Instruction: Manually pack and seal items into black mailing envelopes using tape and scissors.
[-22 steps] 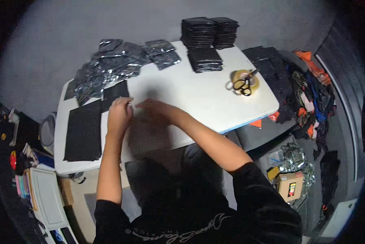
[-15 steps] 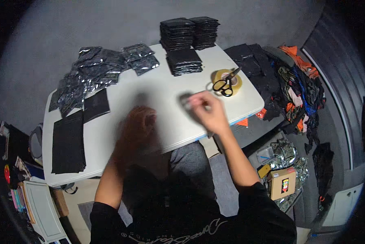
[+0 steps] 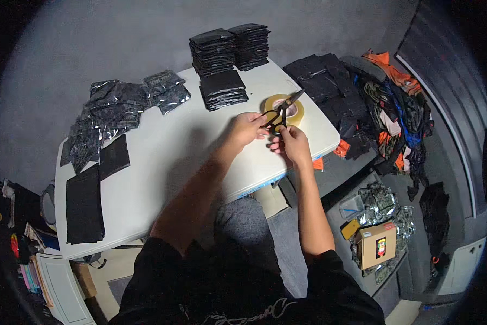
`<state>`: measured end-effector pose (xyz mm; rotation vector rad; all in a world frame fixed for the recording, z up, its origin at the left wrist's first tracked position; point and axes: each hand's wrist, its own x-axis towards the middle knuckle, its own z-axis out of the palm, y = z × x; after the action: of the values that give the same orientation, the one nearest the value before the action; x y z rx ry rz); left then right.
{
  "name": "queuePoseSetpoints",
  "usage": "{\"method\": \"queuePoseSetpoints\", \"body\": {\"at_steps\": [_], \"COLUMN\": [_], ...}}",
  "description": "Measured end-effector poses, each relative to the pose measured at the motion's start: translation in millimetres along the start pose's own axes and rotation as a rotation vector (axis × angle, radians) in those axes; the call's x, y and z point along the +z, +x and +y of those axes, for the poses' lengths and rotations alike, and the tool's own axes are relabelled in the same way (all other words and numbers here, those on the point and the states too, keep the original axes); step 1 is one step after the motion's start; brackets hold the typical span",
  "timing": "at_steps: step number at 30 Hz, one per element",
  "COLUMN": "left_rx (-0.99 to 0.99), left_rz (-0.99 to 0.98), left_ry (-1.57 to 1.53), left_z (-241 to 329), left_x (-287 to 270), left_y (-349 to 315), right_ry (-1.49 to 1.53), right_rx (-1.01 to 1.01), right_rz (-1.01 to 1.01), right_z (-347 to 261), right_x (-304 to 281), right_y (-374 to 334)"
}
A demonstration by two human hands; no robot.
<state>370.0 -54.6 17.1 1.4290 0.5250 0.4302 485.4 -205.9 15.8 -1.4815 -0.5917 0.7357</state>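
Black-handled scissors (image 3: 281,115) rest over a roll of clear yellowish tape (image 3: 297,120) near the right end of the white table (image 3: 162,154). Their blades point toward the far right. My left hand (image 3: 246,129) is closed at the left handle loop, its fingertips on the loop's edge. At the other loop my right hand (image 3: 296,146) pinches with thumb and fingers from the near side. The hands partly cover both loops.
Flat black packets stand in tall stacks (image 3: 212,51), with a shorter stack (image 3: 223,89) in front. Shiny clear-wrapped dark packets (image 3: 116,103) pile up at the far left, beside black sheets (image 3: 84,206). Right of the table lie dark packets (image 3: 330,81), coloured clothing (image 3: 398,122) and a cardboard box (image 3: 374,246).
Both hands have moved to the scissors, the left from the table's near middle toward the right. They now touch the handles. The whole view has shifted slightly.
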Motion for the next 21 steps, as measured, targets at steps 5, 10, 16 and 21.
{"method": "queuePoseSetpoints", "body": {"at_steps": [5, 10, 16, 21], "left_rx": [-0.122, 0.231, 0.137, 0.161], "left_rz": [-0.171, 0.179, 0.454, 0.596], "left_ry": [-0.203, 0.682, 1.017, 1.259], "left_z": [2.3, 33.9, 4.0, -3.9], "left_x": [-33.9, -51.2, -105.3, -157.3], "left_y": [-36.5, -81.8, -146.0, -189.5], "right_ry": [0.177, -0.122, -0.566, -0.902], "right_rx": [-0.062, -0.19, -0.506, -0.8], "right_rz": [-0.176, -0.369, -0.395, 0.199], "right_z": [20.5, 5.2, -23.8, -43.4], "right_x": [23.1, 85.4, 78.9, 29.1], "right_y": [-31.5, -82.7, -75.1, 5.9]}}
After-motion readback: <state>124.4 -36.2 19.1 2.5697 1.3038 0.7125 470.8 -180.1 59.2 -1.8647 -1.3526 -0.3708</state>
